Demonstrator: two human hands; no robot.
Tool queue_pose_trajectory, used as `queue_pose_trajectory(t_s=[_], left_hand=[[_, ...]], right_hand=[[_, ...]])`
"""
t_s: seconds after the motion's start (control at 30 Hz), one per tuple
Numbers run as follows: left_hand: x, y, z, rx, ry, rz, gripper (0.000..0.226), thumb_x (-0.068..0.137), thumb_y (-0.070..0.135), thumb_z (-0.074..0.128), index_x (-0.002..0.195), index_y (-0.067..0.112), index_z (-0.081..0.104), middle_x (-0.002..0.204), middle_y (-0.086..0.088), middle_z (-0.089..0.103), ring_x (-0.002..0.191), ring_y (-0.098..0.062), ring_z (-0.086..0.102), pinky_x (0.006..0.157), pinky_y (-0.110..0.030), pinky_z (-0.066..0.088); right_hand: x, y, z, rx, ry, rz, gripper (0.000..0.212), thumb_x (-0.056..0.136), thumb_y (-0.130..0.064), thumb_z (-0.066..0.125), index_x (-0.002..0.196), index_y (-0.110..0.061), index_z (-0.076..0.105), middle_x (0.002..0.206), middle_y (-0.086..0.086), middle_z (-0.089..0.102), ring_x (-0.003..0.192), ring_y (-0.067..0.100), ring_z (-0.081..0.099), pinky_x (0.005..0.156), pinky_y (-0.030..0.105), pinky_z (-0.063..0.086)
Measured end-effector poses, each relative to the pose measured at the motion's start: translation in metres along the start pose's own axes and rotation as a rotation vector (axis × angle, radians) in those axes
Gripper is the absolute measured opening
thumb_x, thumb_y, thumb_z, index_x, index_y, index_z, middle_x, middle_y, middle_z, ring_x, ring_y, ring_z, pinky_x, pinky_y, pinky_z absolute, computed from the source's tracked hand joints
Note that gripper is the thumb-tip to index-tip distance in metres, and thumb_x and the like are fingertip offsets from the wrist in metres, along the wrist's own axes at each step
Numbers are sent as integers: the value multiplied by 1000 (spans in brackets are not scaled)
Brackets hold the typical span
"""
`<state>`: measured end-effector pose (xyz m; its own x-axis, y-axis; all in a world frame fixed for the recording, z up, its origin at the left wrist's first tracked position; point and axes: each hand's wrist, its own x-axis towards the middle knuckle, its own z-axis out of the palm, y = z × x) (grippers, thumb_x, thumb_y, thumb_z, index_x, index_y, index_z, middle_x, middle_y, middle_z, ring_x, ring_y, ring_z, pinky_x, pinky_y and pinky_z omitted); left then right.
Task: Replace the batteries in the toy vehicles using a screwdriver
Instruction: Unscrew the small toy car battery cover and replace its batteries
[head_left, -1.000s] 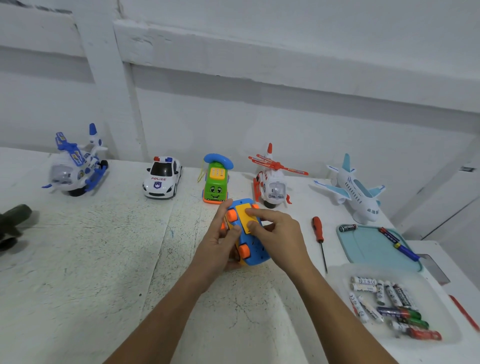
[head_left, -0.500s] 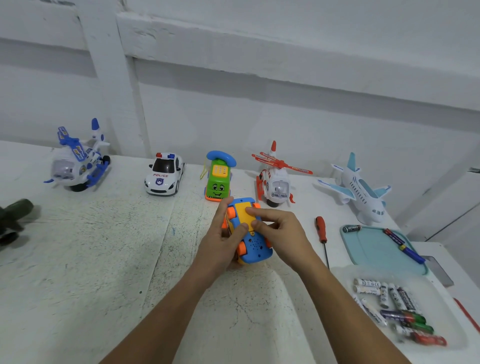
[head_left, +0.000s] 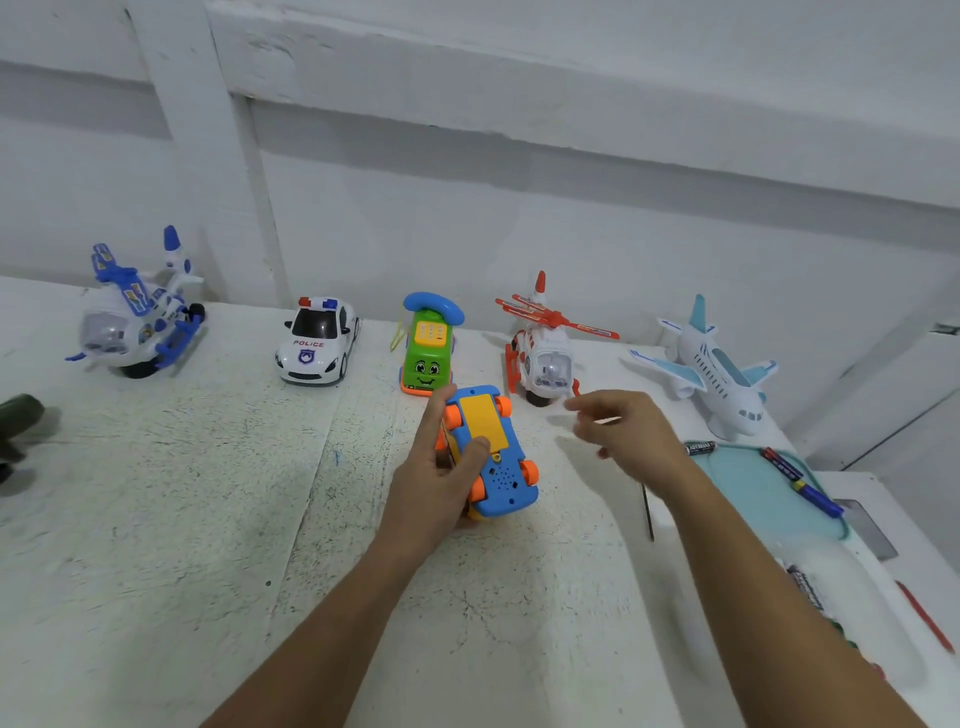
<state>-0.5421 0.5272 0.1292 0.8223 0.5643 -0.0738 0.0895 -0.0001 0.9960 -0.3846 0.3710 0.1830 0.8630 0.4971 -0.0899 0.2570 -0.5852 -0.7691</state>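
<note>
Blue toy car (head_left: 500, 470) is lying belly-up low over the tabletop (head_left: 208, 519), left grip (head_left: 434, 488) holding it, thumb pressing the yellow battery cover (head_left: 484, 421). Right grip (head_left: 631, 436) is hovering wide and empty, hiding the screwdriver (head_left: 647, 512) handle; only its shaft is showing. Judgement: seat the tip square in the cover screw (head_left: 497, 458), keeping the car braced. Teal tray (head_left: 748, 499) with loose batteries (head_left: 802, 486) is sitting further right, nothing blocking

Two bare forearms fill the lower part of the view. The left hand (head_left: 436, 483) and the right hand (head_left: 631, 436) are bare too, the right one slightly blurred.
</note>
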Motion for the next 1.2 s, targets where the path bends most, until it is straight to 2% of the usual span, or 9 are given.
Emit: queue_pose_trajectory(t_s=[0.07, 0.17, 0.33, 0.43, 0.6, 0.77, 0.93, 1.07, 1.2], left_hand=[[1, -1, 1, -1, 3, -10, 57, 94, 37, 60, 132, 65, 29, 124, 13, 63, 104, -14, 67, 79, -50, 59], [1, -1, 1, 3, 8, -12, 58, 93, 37, 60, 134, 64, 28, 120, 17, 64, 103, -14, 67, 79, -51, 59], [0, -1, 1, 6, 15, -10, 58, 93, 38, 60, 132, 66, 29, 114, 24, 63, 101, -11, 67, 76, -49, 60], [-1, 1, 2, 23, 21, -8, 58, 93, 39, 60, 129, 70, 27, 120, 17, 63, 102, -12, 67, 77, -49, 60], [-1, 1, 2, 37, 27, 8, 60, 93, 37, 59, 140, 57, 28, 120, 17, 62, 103, -12, 67, 79, -44, 60], [-2, 1, 2, 47, 29, 10, 64, 93, 37, 59, 144, 54, 24, 115, 19, 62, 102, -11, 66, 75, -37, 60], [-4, 3, 2, 53, 35, 4, 60, 93, 38, 59, 130, 69, 23, 113, 18, 64, 101, -11, 66, 76, -43, 61], [-4, 4, 2, 43, 42, -2, 63, 93, 39, 60, 119, 78, 19, 106, 22, 63, 98, -10, 66, 71, -41, 61], [-5, 3, 3, 60, 50, 4, 62, 92, 41, 60, 115, 82, 19, 117, 15, 65, 102, -12, 66, 75, -44, 61]], right_hand=[[12, 17, -13, -356, 59, 55, 40, 83, -12, 71, 121, -24, 66, 120, 3, 62, 105, 22, 59, 87, 33, 47], [17, 32, -22, -485, 21, 216, 63, 79, -19, 72, 138, -29, 51, 136, 13, 52, 123, 32, 49, 99, 40, 43], [10, 36, -22, -339, -14, 242, 66, 79, -3, 69, 140, -17, 50, 121, 10, 57, 105, 33, 61, 80, 42, 58], [7, 35, -24, -325, -25, 246, 65, 78, 2, 68, 139, -14, 50, 109, 5, 53, 101, 35, 62, 76, 42, 59], [2, 33, -26, -306, -80, 281, 71, 76, 1, 74, 139, -17, 48, 114, 6, 55, 100, 33, 63, 81, 43, 59], [-7, 13, -26, 357, -102, 315, 67, 80, 19, 64, 136, -15, 49, 91, 16, 59, 68, 29, 66, 62, 40, 61], [-18, -13, -18, 897, 91, 107, 66, 84, 18, 59, 140, -15, 44, 95, 18, 61, 75, 32, 70, 68, 37, 61], [-28, -31, 1, 931, 218, -76, 62, 87, 11, 61, 133, -26, 44, 98, 17, 62, 78, 25, 72, 75, 36, 60], [-35, -38, 18, 867, 230, -152, 60, 87, 8, 64, 130, -29, 43, 98, 18, 64, 80, 27, 73, 74, 34, 60]])
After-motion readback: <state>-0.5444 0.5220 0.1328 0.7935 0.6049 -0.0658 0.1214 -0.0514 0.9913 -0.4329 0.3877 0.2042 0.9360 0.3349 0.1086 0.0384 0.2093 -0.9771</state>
